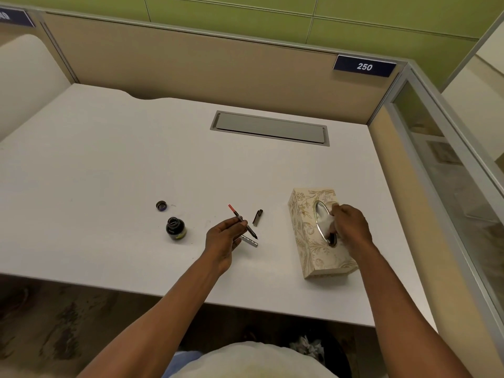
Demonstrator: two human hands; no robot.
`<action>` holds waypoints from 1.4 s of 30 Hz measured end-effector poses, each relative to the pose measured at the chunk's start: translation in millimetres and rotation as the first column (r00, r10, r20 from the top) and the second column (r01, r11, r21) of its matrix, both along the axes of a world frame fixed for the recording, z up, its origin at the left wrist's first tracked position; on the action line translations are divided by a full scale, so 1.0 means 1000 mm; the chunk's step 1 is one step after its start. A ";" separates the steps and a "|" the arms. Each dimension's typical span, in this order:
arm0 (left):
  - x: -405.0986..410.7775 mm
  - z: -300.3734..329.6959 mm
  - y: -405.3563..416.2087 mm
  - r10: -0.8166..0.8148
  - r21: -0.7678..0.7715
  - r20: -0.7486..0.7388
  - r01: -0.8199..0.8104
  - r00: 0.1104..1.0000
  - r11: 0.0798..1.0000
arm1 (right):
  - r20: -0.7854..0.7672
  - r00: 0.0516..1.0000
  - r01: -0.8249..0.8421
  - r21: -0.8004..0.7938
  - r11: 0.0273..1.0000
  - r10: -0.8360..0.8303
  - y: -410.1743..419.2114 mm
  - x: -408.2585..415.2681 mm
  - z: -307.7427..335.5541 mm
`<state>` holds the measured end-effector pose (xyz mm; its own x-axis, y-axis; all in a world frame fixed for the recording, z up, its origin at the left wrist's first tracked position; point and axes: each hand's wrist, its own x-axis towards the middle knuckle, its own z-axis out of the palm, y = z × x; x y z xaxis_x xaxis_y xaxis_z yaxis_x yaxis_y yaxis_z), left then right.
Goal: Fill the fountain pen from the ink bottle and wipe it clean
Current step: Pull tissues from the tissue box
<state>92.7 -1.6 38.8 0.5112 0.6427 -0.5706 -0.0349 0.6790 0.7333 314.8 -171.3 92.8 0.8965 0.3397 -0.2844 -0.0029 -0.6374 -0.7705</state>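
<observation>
My left hand [225, 237] pinches the pen [243, 222]; my right hand [350, 225] pinches a tissue [326, 223]. Jerking it could drip ink or drag the tissue box [308, 236].

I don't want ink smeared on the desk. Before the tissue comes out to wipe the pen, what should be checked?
1. Pen held clear of the desk by the left hand: ok.
2. Right hand pinching a tissue at the tissue box slot: ok.
3. Ink bottle upright, away from both hands: ok.
4. Ink bottle capped: not ok; bottle cap lies apart on the desk.
5. Nib free of drips: cannot tell.
6. Pen cap and barrel out of the way: ok.
</observation>
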 end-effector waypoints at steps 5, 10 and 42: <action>0.001 0.001 0.002 -0.001 0.002 -0.001 0.001 1.000 1.000 | -0.194 0.981 0.034 0.018 0.999 -0.030 -0.003 0.005 0.010; 0.003 0.002 0.003 -0.001 0.006 0.001 0.001 1.000 1.000 | -0.143 0.986 -0.105 -0.132 0.986 0.086 -0.003 0.010 0.012; -0.002 0.005 0.002 -0.007 0.010 0.014 0.007 1.000 1.000 | 0.202 0.978 0.016 0.135 0.991 -0.043 0.010 0.025 0.021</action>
<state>90.7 0.6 43.4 0.5235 0.6448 -0.5569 -0.0403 0.6717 0.7398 339.8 -161.2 113.9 0.9412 0.3344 -0.0485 0.1459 -0.5318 -0.8342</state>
